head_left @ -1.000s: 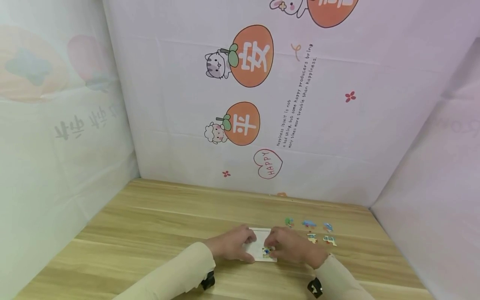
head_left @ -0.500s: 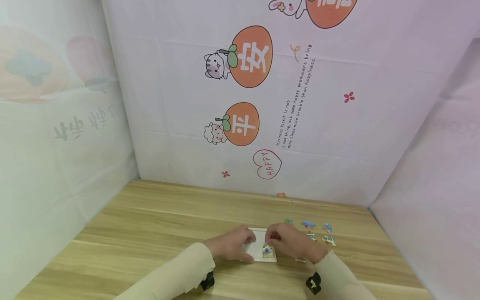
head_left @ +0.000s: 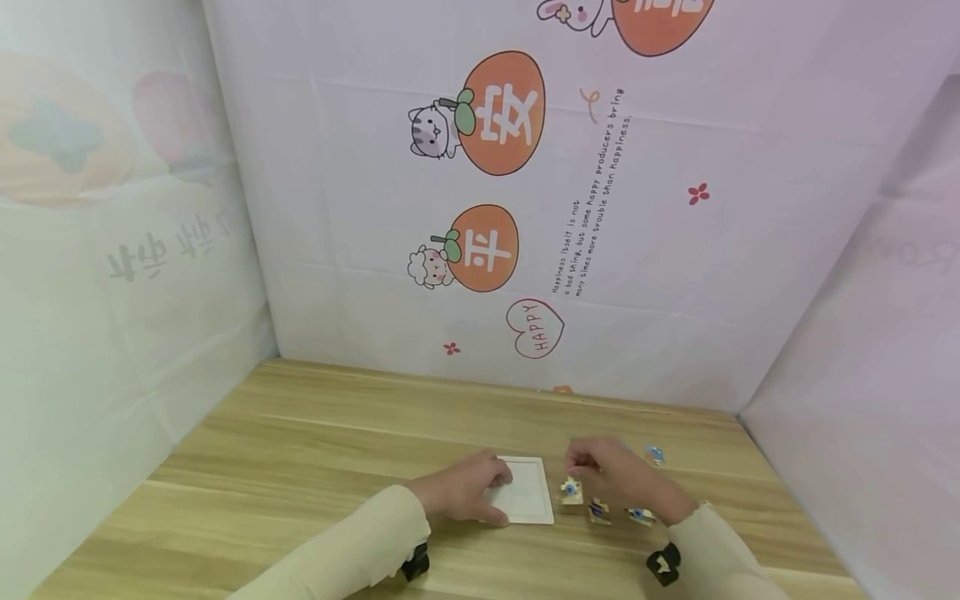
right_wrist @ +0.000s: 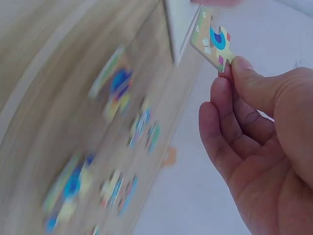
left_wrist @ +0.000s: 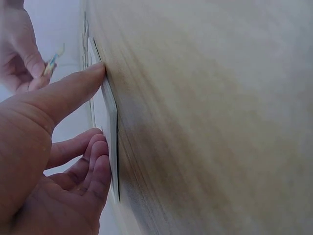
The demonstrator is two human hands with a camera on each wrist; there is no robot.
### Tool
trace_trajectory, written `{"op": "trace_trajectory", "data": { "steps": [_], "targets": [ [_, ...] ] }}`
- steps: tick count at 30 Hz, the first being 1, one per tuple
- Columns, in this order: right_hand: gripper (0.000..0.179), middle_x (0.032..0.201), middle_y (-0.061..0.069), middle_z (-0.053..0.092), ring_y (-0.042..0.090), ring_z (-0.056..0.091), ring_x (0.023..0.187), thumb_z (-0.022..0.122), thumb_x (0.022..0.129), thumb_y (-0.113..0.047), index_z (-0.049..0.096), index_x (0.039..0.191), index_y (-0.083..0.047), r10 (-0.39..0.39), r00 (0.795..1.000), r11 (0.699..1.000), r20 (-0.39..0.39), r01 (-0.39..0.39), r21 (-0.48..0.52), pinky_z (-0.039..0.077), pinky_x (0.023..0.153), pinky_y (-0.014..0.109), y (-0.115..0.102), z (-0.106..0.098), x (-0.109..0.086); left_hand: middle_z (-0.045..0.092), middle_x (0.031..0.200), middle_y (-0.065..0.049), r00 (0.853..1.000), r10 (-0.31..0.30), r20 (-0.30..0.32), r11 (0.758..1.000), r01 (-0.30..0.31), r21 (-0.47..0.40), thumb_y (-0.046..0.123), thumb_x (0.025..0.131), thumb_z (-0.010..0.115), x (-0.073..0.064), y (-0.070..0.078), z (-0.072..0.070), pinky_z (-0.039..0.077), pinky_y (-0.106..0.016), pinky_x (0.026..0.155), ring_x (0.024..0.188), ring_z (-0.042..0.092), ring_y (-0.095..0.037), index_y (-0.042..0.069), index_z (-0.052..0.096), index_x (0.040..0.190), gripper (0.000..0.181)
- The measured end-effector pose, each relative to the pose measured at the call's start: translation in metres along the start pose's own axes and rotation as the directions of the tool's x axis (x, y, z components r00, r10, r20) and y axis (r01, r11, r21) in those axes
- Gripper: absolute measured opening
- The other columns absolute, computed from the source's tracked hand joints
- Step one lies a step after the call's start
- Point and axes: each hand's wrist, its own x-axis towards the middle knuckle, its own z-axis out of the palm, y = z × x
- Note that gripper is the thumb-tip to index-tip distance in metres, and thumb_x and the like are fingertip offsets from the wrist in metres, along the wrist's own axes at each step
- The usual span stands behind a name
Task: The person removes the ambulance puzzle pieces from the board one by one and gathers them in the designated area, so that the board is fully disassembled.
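My right hand [head_left: 611,471] pinches a jigsaw puzzle piece [right_wrist: 211,40] by one corner between thumb and index finger. The piece is pale yellow with a blue round patch, and it hangs just right of a flat white puzzle tray [head_left: 548,500]. The other right fingers are curled below it. My left hand [head_left: 461,487] rests at the tray's left side. In the left wrist view, its thumb [left_wrist: 88,81] lies on the edge of the tray and its bent fingertips [left_wrist: 100,147] touch the tray face.
Several loose puzzle pieces lie right of the tray, such as a yellow-blue piece [head_left: 598,510], another one [head_left: 641,516] by the right wrist and a blue piece [head_left: 655,455] farther back. My right hand covers some. A printed white cloth [head_left: 360,250] rises behind the wooden table [head_left: 337,408].
My right hand has lifted the piece from the tray's right part and moved it right, off the tray. My left hand has stayed in place.
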Motion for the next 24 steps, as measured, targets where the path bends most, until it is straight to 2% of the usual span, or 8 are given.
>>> {"op": "trace_trajectory", "data": {
  "steps": [7,13,18,24],
  "targets": [
    [0.013,0.079,-0.007,0.059,-0.003,0.048,0.070,0.064,0.103,-0.007,0.063,0.091,-0.011,0.070,0.996,0.996,-0.064,-0.074,-0.060,0.046,0.061,0.021,0.028,-0.028,-0.042,0.059,0.117,0.004,1.000,-0.003,-0.004,1.000,0.003,0.009,0.035,0.089,0.087,0.000,0.000,0.000,0.051,-0.021,0.094,0.103,0.054,-0.004,0.009,0.065,0.135,0.057],
    [0.014,0.077,-0.008,0.060,-0.006,0.046,0.069,0.068,0.099,-0.004,0.063,0.089,-0.012,0.057,0.991,0.990,-0.125,-0.073,-0.125,0.044,0.057,0.020,0.058,-0.046,-0.077,0.059,0.117,0.003,1.000,-0.008,-0.006,1.000,0.008,0.010,0.035,0.089,0.087,0.001,0.000,0.000,0.052,-0.022,0.095,0.104,0.055,-0.005,0.009,0.065,0.135,0.057],
    [0.016,0.077,-0.009,0.060,-0.007,0.047,0.071,0.068,0.098,-0.001,0.062,0.087,-0.011,0.051,0.989,0.991,-0.140,-0.067,-0.114,0.046,0.057,0.020,0.076,-0.051,-0.100,0.060,0.119,0.003,1.000,-0.004,-0.003,1.000,0.004,0.021,0.036,0.088,0.087,0.002,-0.002,0.002,0.052,-0.022,0.096,0.105,0.056,-0.004,0.009,0.065,0.134,0.058],
    [0.014,0.082,-0.008,0.061,-0.005,0.049,0.074,0.065,0.101,-0.004,0.062,0.089,-0.011,0.136,0.986,0.987,-0.099,-0.143,-0.070,0.048,0.062,0.020,0.089,-0.046,-0.116,0.059,0.118,0.004,1.000,-0.008,0.006,1.000,0.008,0.005,0.035,0.089,0.087,0.002,-0.002,0.003,0.052,-0.022,0.096,0.106,0.055,-0.004,0.010,0.064,0.135,0.057]
  ]
}}
